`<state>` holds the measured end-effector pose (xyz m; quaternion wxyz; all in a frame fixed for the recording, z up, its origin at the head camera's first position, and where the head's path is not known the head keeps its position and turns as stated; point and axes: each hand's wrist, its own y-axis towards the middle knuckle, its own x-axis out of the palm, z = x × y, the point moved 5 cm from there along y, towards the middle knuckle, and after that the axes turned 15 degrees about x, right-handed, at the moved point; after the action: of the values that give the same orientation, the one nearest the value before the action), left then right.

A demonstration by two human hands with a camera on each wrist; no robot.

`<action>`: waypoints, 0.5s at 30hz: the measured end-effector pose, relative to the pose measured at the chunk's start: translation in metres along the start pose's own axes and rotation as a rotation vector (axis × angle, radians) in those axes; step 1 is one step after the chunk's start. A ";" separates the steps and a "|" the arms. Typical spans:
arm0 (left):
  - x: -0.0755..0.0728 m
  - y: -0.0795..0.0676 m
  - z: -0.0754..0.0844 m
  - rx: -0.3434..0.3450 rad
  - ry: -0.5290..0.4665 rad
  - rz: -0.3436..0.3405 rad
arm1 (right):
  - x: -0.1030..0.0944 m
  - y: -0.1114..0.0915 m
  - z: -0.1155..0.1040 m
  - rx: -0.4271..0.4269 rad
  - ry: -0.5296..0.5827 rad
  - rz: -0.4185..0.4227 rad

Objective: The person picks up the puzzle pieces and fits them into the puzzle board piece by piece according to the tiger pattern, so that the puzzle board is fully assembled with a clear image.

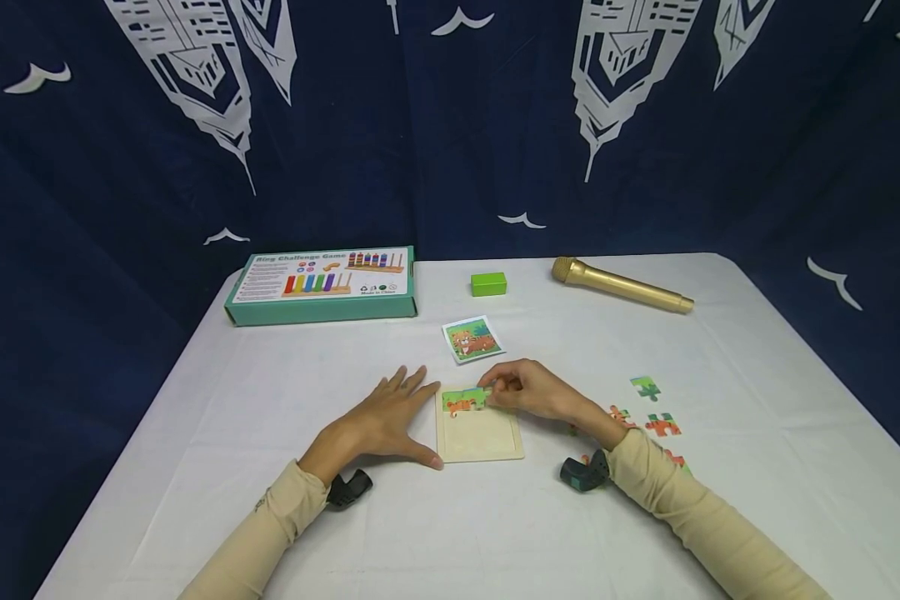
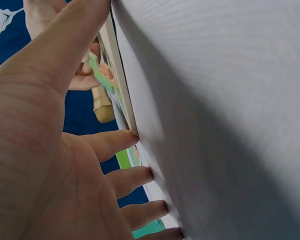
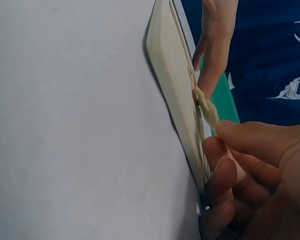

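A shallow square wooden puzzle tray (image 1: 480,442) lies in front of me, with joined tiger puzzle pieces (image 1: 456,403) in its upper left part. My left hand (image 1: 386,417) is spread beside the tray, its index fingertip and thumb tip right at the left edge. At the tray's upper right, my right hand (image 1: 532,390) pinches a puzzle piece (image 3: 209,114) between thumb and fingers. That piece is tilted over the tray in the right wrist view, and the fingers partly cover it in the head view.
Several loose puzzle pieces (image 1: 663,425) lie to the right, some hidden under the right forearm. Behind the tray are a tiger picture card (image 1: 474,340) and a green block (image 1: 488,284). Farther back lie a Ring Challenge Game box (image 1: 322,287) and a gold microphone (image 1: 622,285).
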<state>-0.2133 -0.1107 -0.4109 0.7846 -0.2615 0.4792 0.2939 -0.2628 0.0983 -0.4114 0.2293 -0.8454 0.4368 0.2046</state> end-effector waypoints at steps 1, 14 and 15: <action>0.000 0.000 0.000 -0.001 0.001 -0.001 | 0.000 0.000 0.000 -0.007 -0.024 0.011; 0.000 0.001 0.000 -0.009 0.007 -0.006 | 0.001 -0.002 -0.005 -0.054 -0.177 0.080; 0.000 0.001 0.000 -0.009 0.006 -0.006 | 0.001 -0.002 -0.004 -0.047 -0.178 0.082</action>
<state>-0.2140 -0.1098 -0.4113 0.7828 -0.2675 0.4796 0.2928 -0.2603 0.0964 -0.4079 0.2389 -0.8105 0.4440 0.2981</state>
